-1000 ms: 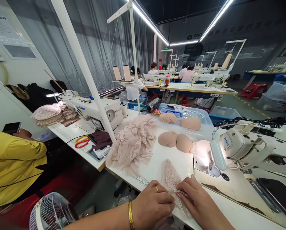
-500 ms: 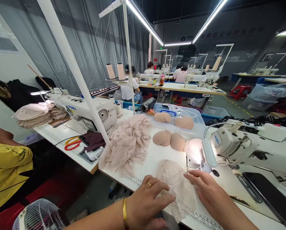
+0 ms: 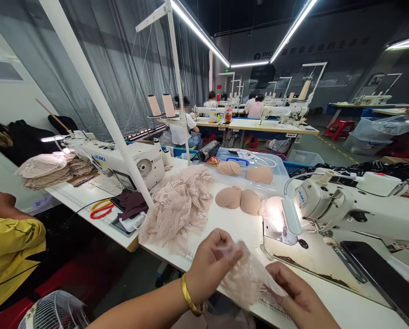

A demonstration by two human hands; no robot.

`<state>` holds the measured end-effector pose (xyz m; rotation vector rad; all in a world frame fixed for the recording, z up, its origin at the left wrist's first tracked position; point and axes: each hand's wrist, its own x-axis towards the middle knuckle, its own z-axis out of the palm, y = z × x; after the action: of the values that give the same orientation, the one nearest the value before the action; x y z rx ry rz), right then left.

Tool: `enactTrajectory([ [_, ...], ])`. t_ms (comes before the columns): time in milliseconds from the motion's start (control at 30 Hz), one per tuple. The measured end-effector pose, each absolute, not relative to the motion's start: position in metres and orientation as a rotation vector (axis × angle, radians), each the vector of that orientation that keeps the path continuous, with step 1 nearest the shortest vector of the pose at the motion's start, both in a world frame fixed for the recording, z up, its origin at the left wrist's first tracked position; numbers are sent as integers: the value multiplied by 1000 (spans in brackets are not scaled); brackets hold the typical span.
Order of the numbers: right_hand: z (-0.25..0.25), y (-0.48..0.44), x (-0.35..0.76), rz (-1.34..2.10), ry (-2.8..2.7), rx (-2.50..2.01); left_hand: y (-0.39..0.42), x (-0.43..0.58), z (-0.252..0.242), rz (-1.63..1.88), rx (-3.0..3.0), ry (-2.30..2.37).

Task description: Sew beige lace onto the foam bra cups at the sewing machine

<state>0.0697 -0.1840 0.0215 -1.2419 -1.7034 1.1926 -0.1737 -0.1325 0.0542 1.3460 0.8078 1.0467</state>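
Both my hands hold a pale pink lace piece [image 3: 247, 276] lifted just above the front edge of the white sewing table [image 3: 235, 224]. My left hand [image 3: 209, 267], with a gold bangle and ring, pinches its upper end. My right hand [image 3: 296, 297] grips its lower right corner. A heap of the same lace [image 3: 178, 205] lies on the table to the left. Beige foam cups [image 3: 238, 198] lie beyond, near the lit needle area of the sewing machine [image 3: 341, 208] at my right.
A second sewing machine [image 3: 122, 157] stands at left with stacked lace [image 3: 50, 169] beside it. A person in a yellow shirt [image 3: 8, 256] sits at far left. A fan [image 3: 55, 313] is below. A clear bin [image 3: 252, 167] holds more cups. Other workers sit in the background.
The lace piece lay flat on the table under my hands; now both hands have lifted it off the table edge, and the view has shifted slightly.
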Motion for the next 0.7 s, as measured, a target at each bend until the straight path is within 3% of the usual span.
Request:
enactTrajectory([
  [133,32,-183,51,1290,-1154,-1344,-120,-157,57,958,864,750],
  [300,23,-174,51,1250,-1153,-1459,-114,-149,48,1043,727,806],
  [500,11,-181,60,641,-1398,-1560,-114,-147,50,1050,646,868],
  [700,-7,-185,28,33,-2016,-1086,-117,-135,50,1091,618,828],
])
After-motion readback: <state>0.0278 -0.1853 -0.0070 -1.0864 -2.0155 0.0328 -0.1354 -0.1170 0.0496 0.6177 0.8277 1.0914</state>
